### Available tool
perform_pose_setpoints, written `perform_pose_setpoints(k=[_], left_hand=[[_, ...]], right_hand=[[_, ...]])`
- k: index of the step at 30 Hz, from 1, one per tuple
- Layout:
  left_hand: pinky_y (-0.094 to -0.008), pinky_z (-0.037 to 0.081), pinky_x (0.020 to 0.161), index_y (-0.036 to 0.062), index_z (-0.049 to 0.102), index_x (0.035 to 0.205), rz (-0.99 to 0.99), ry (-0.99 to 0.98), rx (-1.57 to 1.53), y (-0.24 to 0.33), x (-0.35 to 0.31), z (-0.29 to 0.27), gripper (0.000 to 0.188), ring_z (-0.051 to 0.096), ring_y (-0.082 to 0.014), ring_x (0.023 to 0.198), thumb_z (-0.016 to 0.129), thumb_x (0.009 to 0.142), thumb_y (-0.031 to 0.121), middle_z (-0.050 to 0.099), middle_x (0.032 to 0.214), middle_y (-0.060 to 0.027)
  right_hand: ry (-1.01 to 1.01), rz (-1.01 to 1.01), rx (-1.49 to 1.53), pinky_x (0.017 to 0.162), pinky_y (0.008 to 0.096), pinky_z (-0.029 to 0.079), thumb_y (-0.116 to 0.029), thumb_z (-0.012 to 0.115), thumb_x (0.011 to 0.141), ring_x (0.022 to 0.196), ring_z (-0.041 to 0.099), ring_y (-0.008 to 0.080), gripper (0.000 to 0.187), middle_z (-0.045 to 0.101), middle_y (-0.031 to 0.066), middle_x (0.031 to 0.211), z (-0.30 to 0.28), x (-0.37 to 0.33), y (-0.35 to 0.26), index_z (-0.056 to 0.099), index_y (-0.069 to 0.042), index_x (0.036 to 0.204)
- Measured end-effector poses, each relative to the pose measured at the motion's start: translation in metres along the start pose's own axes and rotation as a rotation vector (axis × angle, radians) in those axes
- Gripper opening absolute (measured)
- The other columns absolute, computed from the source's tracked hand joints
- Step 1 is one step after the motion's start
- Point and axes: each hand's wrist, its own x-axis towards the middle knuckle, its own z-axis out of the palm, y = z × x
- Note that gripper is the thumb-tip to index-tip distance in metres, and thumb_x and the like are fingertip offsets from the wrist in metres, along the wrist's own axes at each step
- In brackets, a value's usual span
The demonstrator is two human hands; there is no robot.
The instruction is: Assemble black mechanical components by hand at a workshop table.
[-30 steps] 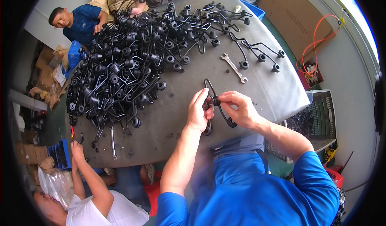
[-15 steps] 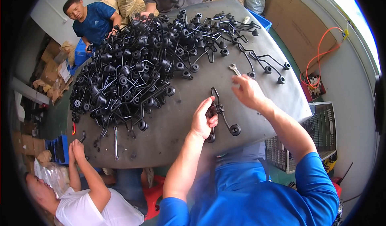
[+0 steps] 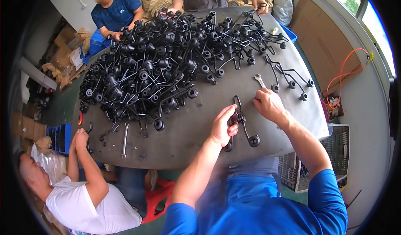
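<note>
From my remote station I log the left hand [image 3: 224, 126] clamped on a bent black rod part [image 3: 242, 117], held over the near edge of the grey counter [image 3: 188, 137]. Right hand [image 3: 269, 104]: fingers curled together over the shaft of an open-ended wrench [image 3: 259, 80]; I cannot tell whether they grip it. Second wrench [image 3: 125, 141] lies to the left. Beyond, a heap of black rod parts [image 3: 156, 63]; at the far edge, two co-workers' hands reach among them.

Workshop: heaped black rod parts [image 3: 144, 74], wrench [image 3: 260, 80], sacks [image 3: 156, 2], crate [image 3: 347, 145].
</note>
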Motion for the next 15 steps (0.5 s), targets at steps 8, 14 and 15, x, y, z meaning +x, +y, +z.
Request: perform_pose_setpoints(k=[8,14,15], left_hand=[[-0.0226,0.029,0.040,0.0127,0.060,0.113,0.005,0.025,-0.010,0.001,-0.003,-0.003,0.026,0.041,-0.0084,0.047,0.056,0.098,0.034,0.054,0.076,-0.0002],[-0.0231,0.027,0.040,0.0108,0.053,0.119,0.000,0.027,0.011,0.001,-0.002,0.003,0.034,0.041,-0.0085,0.047,0.062,0.094,0.033,0.050,0.082,-0.0025],[-0.0227,0.027,0.040,0.0109,0.052,0.120,0.001,0.016,0.017,0.001,-0.002,0.004,0.036,0.041,-0.0084,0.047,0.063,0.094,0.033,0.049,0.083,-0.0025]], right_hand=[[-0.134,0.282,0.384,0.069,0.0350,0.053,-0.005,0.064,0.077,0.073,0.065,0.0289,0.010,0.063,0.0141,0.076,-0.012,-0.008,-0.035,0.063,-0.001,0.085],[-0.073,0.057,0.687,0.067,0.0314,0.053,0.000,0.068,0.078,0.075,0.065,0.0187,0.016,0.064,0.0074,0.085,-0.013,-0.035,-0.055,0.066,-0.002,0.094],[-0.034,0.001,0.668,0.068,0.0318,0.053,0.001,0.067,0.078,0.076,0.065,0.0193,0.016,0.064,0.0086,0.090,-0.013,-0.037,-0.056,0.066,-0.002,0.094]])
